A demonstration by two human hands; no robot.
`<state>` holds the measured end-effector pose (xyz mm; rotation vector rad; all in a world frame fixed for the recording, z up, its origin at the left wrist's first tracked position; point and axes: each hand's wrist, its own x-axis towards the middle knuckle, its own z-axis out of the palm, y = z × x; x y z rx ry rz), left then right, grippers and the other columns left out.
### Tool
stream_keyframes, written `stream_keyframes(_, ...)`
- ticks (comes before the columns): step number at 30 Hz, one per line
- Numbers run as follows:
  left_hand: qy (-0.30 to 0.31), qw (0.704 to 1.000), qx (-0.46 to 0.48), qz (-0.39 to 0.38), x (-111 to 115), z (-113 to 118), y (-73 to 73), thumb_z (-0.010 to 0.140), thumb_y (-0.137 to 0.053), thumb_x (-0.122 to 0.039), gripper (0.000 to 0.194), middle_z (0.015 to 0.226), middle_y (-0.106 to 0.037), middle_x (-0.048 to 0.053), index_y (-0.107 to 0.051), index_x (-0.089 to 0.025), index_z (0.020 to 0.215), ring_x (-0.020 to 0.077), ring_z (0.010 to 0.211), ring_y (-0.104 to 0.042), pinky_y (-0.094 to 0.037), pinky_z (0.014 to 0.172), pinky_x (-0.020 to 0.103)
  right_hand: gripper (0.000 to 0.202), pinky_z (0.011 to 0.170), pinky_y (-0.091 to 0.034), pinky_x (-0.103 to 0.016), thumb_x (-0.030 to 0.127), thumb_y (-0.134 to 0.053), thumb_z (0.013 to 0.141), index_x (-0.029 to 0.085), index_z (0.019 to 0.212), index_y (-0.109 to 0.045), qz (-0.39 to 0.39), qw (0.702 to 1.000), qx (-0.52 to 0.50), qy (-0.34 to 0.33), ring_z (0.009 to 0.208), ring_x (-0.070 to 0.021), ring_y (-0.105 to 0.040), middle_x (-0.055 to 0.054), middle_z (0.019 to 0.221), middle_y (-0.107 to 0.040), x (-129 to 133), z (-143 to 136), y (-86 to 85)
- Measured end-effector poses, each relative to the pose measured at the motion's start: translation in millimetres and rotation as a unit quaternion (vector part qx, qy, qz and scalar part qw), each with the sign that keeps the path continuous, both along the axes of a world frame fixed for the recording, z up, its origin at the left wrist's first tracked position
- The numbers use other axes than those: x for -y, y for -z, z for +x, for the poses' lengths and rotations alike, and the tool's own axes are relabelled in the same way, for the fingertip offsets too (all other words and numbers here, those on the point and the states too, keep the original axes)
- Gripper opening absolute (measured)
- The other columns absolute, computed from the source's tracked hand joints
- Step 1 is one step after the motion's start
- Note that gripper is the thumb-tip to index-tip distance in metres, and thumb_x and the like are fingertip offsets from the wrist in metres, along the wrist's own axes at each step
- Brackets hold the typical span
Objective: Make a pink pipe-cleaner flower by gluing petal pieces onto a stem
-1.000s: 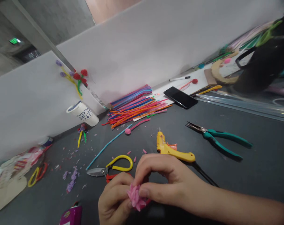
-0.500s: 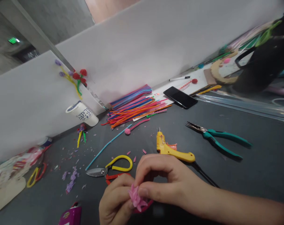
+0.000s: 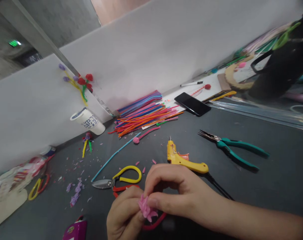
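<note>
Between my two hands is a small pink flower point(image 3: 148, 210) with pointed, ruffled petals. My left hand point(image 3: 125, 211) is closed around its left side and base. From the right, thumb and forefinger of my right hand point(image 3: 173, 191) pinch its petals. A red-pink stem point(image 3: 156, 225) curves below the flower. Just beyond my left hand lie scissors point(image 3: 109, 183) with one yellow and one red handle, partly hidden by it. A yellow hot glue gun point(image 3: 182, 160) rests behind my right hand, its dark cord running under the forearm.
Teal-handled pliers point(image 3: 228, 146) lie open at right. A bundle of coloured pipe cleaners point(image 3: 144, 115) and a phone point(image 3: 192, 104) are at the back. A white cup point(image 3: 89, 121) stands at left. Purple scraps point(image 3: 77, 193) and a purple box point(image 3: 75, 230) lie front left.
The flower has turned and shifted slightly right in my fingers, and more of the red-pink stem shows beneath it. The things on the table have not moved.
</note>
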<state>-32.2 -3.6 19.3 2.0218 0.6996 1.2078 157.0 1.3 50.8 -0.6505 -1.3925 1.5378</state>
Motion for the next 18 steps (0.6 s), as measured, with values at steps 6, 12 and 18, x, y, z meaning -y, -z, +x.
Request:
stream_keyframes(6, -0.013, 1.000, -0.003, 0.010, 0.6, 0.6, 1.9, 0.086, -0.057, -0.022, 0.012, 0.062, -0.061, 0.001, -0.067, -0.020, 0.079, 0.0117, 0.049, -0.053, -0.045, 0.047, 0.021, 0.008, 0.066, -0.049, -0.021, 0.018, -0.064, 0.081, 0.015, 0.074, -0.065, -0.003, 1.000, 0.015, 0.006, 0.070, -0.0105, -0.058, 0.001, 0.072, -0.062, -1.4, -0.5, 0.6)
stream_keyframes(12, -0.018, 1.000, -0.006, 0.016, 2.0, 0.4, 3.5, 0.086, -0.057, -0.022, 0.012, 0.063, -0.061, 0.000, -0.065, -0.020, 0.078, 0.0122, 0.052, -0.056, -0.045, 0.048, 0.021, 0.009, 0.065, -0.049, -0.022, 0.019, -0.063, 0.081, 0.015, 0.073, -0.064, -0.017, 1.000, 0.005, -0.004, 0.068, -0.0105, -0.058, 0.001, 0.072, -0.061, -1.7, 0.0, -0.9)
stream_keyframes(18, -0.017, 1.000, -0.008, 0.017, 2.1, -1.1, 4.9, 0.087, -0.056, -0.021, 0.012, 0.064, -0.059, 0.000, -0.065, -0.020, 0.080, 0.0120, 0.054, -0.056, -0.045, 0.049, 0.020, 0.009, 0.065, -0.048, -0.021, 0.019, -0.063, 0.081, 0.014, 0.073, -0.063, -0.022, 1.000, 0.002, -0.003, 0.068, -0.0103, -0.057, 0.001, 0.072, -0.061, -2.1, -0.4, 0.2)
